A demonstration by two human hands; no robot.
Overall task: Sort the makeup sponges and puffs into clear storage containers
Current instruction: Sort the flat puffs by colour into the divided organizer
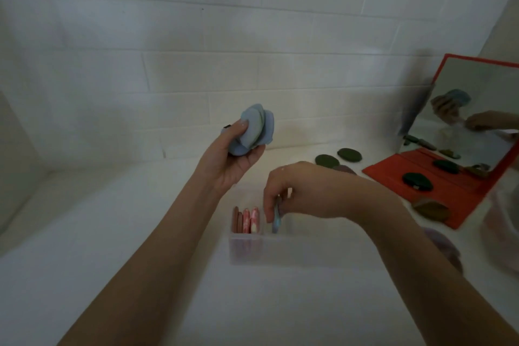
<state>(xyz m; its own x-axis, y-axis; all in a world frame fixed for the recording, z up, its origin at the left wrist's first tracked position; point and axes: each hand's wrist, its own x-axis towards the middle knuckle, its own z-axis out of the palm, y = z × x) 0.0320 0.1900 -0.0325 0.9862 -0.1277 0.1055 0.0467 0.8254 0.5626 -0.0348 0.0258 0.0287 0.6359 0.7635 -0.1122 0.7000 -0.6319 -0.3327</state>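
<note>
Nearest us, our right hand [283,194] pinches a thin pale-blue puff [276,218] on edge, lowering it into the clear rectangular plastic container [280,247] just beside the upright brown and pink puffs [246,220]. We should keep it vertical and seat it snugly against that row. Farther back, our left hand [238,154] grips a bundle of soft blue puffs [254,129]. The container's far wall is hard to make out, and blur hides the puffs [338,159] beyond.
</note>
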